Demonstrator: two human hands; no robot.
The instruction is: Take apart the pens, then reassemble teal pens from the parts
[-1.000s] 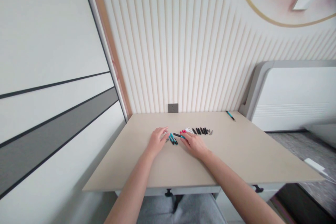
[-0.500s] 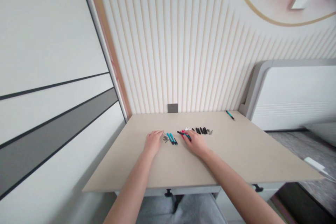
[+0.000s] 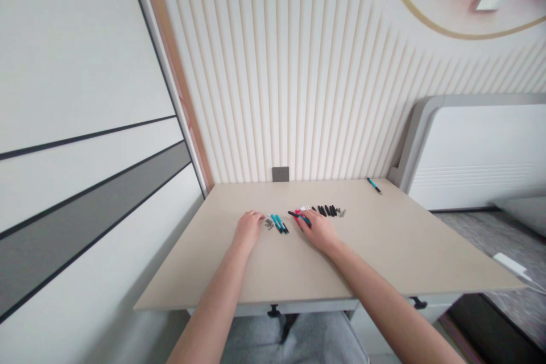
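Note:
My left hand lies on the beige table with its fingers loosely curled, just left of some small grey parts and a pair of teal pen pieces. My right hand is closed on a black and teal pen, whose tip sticks out to the left. Beyond it lie red pieces, white pieces, a row of black pen pieces and small grey bits.
A single teal pen lies at the table's back right corner. A grey wall socket sits in the ribbed wall behind. A white cabinet stands to the right, a white wardrobe panel to the left.
My left hand has drawn back to the left from the teal pieces and uncovered the grey parts. My right hand has carried the black and teal pen a little to the right.

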